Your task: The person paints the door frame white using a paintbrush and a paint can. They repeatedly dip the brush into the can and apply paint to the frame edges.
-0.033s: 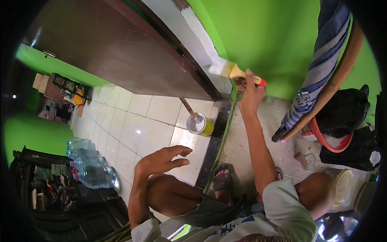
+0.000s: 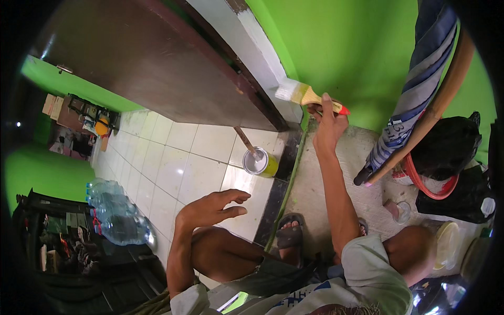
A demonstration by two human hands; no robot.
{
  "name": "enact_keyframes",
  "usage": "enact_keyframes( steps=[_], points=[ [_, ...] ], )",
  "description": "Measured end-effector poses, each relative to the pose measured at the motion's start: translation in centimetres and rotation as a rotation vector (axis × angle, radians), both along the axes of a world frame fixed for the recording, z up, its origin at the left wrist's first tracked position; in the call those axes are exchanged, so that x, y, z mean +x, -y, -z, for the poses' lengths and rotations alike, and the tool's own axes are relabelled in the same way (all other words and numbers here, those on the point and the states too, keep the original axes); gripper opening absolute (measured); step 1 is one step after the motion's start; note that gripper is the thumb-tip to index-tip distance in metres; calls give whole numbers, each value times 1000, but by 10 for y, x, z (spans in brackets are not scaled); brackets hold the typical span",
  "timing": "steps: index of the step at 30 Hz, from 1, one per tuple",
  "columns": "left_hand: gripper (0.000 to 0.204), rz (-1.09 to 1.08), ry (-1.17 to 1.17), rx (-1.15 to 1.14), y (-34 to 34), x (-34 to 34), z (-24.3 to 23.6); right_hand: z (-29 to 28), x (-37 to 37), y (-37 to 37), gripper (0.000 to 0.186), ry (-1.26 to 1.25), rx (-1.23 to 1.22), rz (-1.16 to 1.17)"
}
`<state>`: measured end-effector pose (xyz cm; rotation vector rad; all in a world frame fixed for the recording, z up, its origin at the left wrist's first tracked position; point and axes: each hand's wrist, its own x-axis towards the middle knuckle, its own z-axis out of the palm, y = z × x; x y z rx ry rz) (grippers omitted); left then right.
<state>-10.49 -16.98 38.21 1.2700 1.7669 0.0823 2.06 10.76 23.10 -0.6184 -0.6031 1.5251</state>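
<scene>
Water bottles (image 2: 116,212) far left on tiled floor (image 2: 173,157). Left hand (image 2: 210,208) open, fingers spread, hovering empty above knee. Paint can (image 2: 261,163) with stir stick near door frame (image 2: 262,58). Right hand (image 2: 328,123) gripping paintbrush (image 2: 307,96), bristles at white frame.

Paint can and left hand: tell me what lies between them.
In the head view, only bare white floor tile lies between the paint can and the left hand. The can's stir stick points away, toward the door.
</scene>
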Motion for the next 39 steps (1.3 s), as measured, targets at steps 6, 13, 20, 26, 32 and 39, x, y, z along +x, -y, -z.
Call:
enact_keyframes(
  steps=[6,13,20,26,32,39],
  points=[
    [49,20,-20,17,-2,-2,-1,-39,13,-36,30,-63,345,-106],
    [49,2,-7,19,-2,-3,-2,-69,-1,-78,38,-38,509,-214],
    [50,12,-23,15,0,0,-3,-65,3,-82,39,-21,505,-204],
    [53,5,9,39,2,-3,-2,-39,18,-48,29,3,247,0],
    [50,10,16,17,-5,1,-6,-35,8,-9,18,274,227,111],
    [50,33,24,39,-6,-2,0,-147,-9,-25,19,377,474,218]
  ],
)
